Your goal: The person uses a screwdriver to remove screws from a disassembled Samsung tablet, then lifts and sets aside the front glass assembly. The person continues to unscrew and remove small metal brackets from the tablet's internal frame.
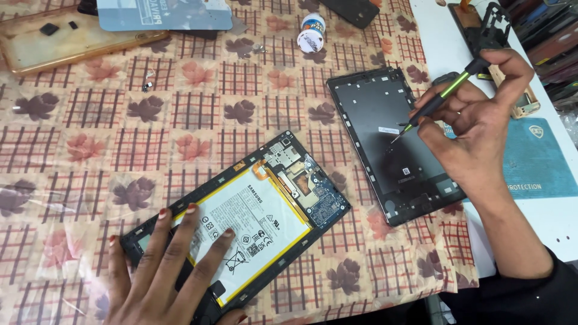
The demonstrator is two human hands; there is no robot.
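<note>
Nearest: left hand [162, 271] lies flat, fingers spread, pressing on one opened tablet [241, 222], its white battery [253, 225] and blue circuit board [322, 195] exposed beyond the fingertips. Further right, right hand [475, 132] is closed in a pen grip on one green-and-black screwdriver [442, 99], tip over one detached dark back cover [394, 141] — tip contact not resolvable. Far edge: one small white bottle [312, 33], one tan tray [66, 42]; a few loose screws [147, 81], possibly more
</note>
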